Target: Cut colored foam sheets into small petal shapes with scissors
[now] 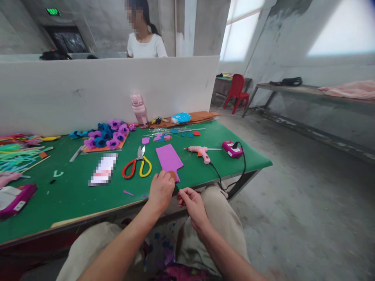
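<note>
My left hand [161, 192] is closed at the table's front edge, with a small brown piece [172, 175], possibly foam, showing at its fingertips. Just to the right, my right hand [192, 206] pinches finger and thumb together; whatever lies between them is too small to make out. A purple sheet [169, 157] lies flat just beyond my hands. Left of the sheet are scissors [140, 164] with one red and one yellow handle, blades partly apart. To its right rests a pink glue gun [200, 152], corded to a magenta box [232, 149].
Purple and blue flower shapes [108, 134] sit at the back left of the green table [79, 199]. Coloured strips [17, 156] and another magenta box [17, 199] lie at far left. A pink bottle [140, 110] stands against the white partition [102, 82]; a person [146, 45] is behind it.
</note>
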`<state>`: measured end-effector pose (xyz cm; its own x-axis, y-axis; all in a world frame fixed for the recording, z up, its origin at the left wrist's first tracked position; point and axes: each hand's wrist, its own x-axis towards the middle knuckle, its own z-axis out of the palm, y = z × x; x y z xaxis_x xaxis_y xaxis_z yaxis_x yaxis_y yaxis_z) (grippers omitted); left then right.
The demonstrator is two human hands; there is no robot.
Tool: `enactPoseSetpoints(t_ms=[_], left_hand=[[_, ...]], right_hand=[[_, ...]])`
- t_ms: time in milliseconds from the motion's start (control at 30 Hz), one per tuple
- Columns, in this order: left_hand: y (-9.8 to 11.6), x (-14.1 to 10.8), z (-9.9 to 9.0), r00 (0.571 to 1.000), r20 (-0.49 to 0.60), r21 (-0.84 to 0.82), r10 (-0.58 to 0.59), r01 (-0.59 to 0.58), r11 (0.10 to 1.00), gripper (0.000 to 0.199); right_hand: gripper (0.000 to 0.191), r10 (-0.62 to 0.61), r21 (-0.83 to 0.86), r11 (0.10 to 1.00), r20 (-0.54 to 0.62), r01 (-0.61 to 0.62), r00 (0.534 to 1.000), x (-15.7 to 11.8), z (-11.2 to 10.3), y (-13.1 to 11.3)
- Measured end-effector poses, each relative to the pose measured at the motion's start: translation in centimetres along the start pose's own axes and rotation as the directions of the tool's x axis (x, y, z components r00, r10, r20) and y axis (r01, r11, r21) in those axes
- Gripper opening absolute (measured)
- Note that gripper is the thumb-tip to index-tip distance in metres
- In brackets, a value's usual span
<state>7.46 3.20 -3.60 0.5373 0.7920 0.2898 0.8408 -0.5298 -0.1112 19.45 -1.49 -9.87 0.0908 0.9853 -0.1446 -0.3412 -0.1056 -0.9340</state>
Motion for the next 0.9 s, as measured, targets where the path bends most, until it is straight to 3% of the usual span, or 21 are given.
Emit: enactPoseSetpoints(t_ms=[133, 267, 433, 567, 667, 733, 833, 900], left_hand=[[0.5, -2.0, -1.8, 1.0, -0.009, 0.03, 0.002, -0.002, 1.0, 0.015], [2.3, -4.4, -3.2, 0.999, 0.006, 0.03, 0.04, -0.04, 0.999, 0.015], [3.0, -6.2, -3.7, 0.999, 0.031, -0.104, 0.043, -0.039, 0.994, 0.006], [0.9, -6.7, -3.6, 0.992, 0.024, -0.348, -0.123, 0.123, 0.929, 0.013], [-0.7, -6.8, -3.2, 0.958, 0.015, -0.53, -0.288, 0.252, 0.81, 0.016], [-1.4, -6.9, -2.9, 0.912, 0.07, -0.65, -0.403, 0.348, 0.675, 0.016], [-1.7, -7.5, -2.0, 0.81, 0.272, -0.754, -0.52, 0.515, 0.408, 0.021], [-1.5, -8.1, -1.2, 0.768, 0.403, -0.761, -0.498, 0.584, 0.283, 0.026]], right_hand=[[0.037, 0.209, 0.262, 0.941, 0.052, -0.215, 0.977, -0.6, 0.5, -0.5], [0.037, 0.323, 0.406, 0.838, 0.167, -0.364, 0.931, -1.5, 1.1, -0.8], [0.029, 0.288, 0.37, 0.873, 0.133, -0.317, 0.948, -2.4, 1.6, -1.0], [0.033, 0.294, 0.327, 0.891, 0.113, -0.315, 0.949, -2.7, 1.4, -1.2], [0.036, 0.337, 0.249, 0.899, 0.129, -0.36, 0.933, -3.0, 1.6, -1.2], [0.036, 0.368, 0.217, 0.892, 0.161, -0.396, 0.916, -3.1, 2.0, -1.0], [0.035, 0.399, 0.191, 0.884, 0.168, -0.427, 0.902, -3.3, 2.1, -0.5], [0.035, 0.396, 0.153, 0.895, 0.156, -0.419, 0.905, -3.4, 1.8, -0.3]])
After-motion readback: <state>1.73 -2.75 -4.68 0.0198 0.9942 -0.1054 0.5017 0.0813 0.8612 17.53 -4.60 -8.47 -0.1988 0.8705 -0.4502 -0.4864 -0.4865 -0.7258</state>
